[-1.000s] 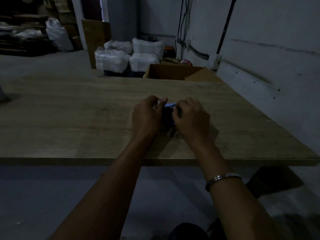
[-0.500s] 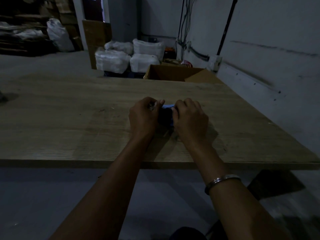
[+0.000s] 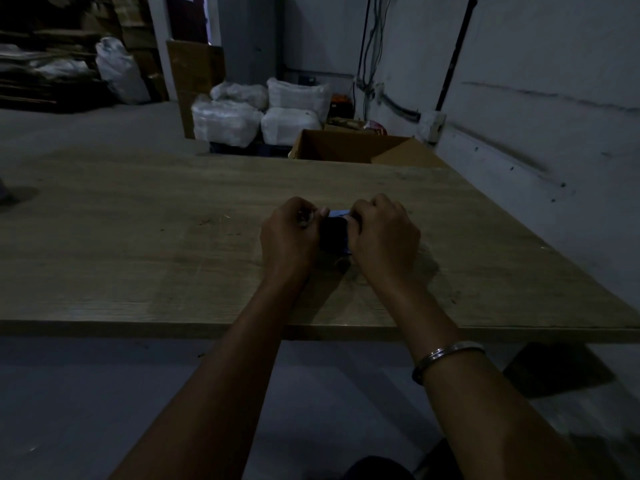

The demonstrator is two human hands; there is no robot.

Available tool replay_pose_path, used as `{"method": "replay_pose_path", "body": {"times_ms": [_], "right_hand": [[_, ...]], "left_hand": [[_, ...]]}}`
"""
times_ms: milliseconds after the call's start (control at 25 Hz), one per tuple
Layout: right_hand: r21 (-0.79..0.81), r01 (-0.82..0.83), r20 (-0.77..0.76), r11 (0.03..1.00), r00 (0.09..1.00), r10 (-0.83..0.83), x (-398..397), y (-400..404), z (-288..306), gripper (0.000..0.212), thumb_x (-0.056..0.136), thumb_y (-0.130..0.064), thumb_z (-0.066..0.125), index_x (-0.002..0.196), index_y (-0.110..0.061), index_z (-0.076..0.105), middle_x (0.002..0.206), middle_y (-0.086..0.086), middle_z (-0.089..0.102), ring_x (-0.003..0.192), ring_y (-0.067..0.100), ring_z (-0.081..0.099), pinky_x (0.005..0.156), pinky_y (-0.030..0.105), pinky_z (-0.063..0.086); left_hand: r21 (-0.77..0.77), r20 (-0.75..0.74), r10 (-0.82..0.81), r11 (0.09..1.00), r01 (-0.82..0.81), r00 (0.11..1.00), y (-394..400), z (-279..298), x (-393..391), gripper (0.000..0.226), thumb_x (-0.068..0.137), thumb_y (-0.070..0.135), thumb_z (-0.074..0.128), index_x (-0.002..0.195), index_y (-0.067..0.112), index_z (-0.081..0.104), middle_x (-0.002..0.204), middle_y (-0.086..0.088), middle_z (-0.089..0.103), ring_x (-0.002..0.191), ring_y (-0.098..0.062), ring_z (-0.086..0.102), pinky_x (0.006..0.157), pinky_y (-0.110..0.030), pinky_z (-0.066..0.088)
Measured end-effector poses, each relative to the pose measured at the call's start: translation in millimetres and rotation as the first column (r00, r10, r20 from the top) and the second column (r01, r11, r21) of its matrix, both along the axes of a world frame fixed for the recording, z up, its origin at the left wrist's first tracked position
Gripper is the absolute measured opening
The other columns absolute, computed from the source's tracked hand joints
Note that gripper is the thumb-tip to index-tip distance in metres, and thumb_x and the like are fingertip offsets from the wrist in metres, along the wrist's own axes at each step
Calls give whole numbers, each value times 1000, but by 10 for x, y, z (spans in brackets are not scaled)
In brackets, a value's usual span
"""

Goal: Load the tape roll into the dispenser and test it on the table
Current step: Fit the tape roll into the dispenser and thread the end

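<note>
A dark tape dispenser [image 3: 334, 233] with a blue part at its top sits low over the wooden table [image 3: 138, 244], mostly hidden between my two hands. My left hand [image 3: 289, 237] is closed around its left side, with a small shiny metal piece showing at the fingertips. My right hand [image 3: 384, 237] is closed on its right side, fingers curled over the blue edge. The tape roll itself is hidden by the hands in the dim light.
An open cardboard box [image 3: 349, 147] stands beyond the table's far edge. White sacks [image 3: 256, 112] are piled on the floor behind it. A grey wall [image 3: 536, 98] runs along the right side. The table's near edge [image 3: 173, 327] crosses below my wrists.
Both hands stay clamped on the dispenser; the fingers have shifted slightly around it. The view has drifted a little.
</note>
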State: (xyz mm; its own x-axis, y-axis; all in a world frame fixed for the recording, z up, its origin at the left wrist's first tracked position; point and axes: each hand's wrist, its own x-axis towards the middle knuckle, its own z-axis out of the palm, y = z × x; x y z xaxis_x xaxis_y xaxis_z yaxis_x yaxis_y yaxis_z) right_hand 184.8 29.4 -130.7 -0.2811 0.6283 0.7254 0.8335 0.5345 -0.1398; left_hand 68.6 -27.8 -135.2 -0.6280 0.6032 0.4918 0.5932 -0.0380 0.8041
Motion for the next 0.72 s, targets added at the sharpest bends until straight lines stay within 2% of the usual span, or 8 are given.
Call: {"method": "replay_pose_path", "body": {"times_ms": [120, 280, 640, 720], "right_hand": [[1, -44, -52, 999, 998, 44, -1, -16, -16, 13, 90, -26, 62, 98, -18, 70, 95, 4, 61, 89, 25, 57, 64, 30, 35], [-17, -60, -73, 998, 996, 59, 2, -16, -19, 12, 90, -27, 61, 98, -21, 67, 95, 2, 61, 91, 24, 56, 64, 30, 34], [-33, -37, -82, 999, 996, 34, -1, -3, -48, 12, 90, -31, 60, 97, -23, 66, 98, 1, 59, 94, 24, 54, 66, 31, 40], [-47, -37, -92, 998, 995, 32, -2, -11, -45, 13, 90, -31, 61, 98, -23, 66, 99, 1, 60, 95, 24, 54, 67, 32, 41]], "left_hand": [[7, -36, -46, 999, 46, 998, -49, -5, 0, 15, 93, 30, 64, 97, 16, 69, 96, 0, 71, 86, -8, 63, 66, -19, 51], [-2, -55, -102, 995, 102, 993, -79, -2, 18, 12, 95, 23, 61, 100, 17, 71, 101, 0, 72, 89, -8, 63, 66, -14, 47], [-11, -71, -125, 992, 125, 990, -99, 11, 23, 12, 94, 23, 62, 99, 20, 73, 99, 2, 73, 86, -6, 63, 68, -19, 50], [-13, -85, -113, 994, 113, 990, -105, 13, 26, 13, 93, 24, 64, 98, 20, 75, 98, 3, 74, 84, -3, 61, 67, -13, 46]]}}
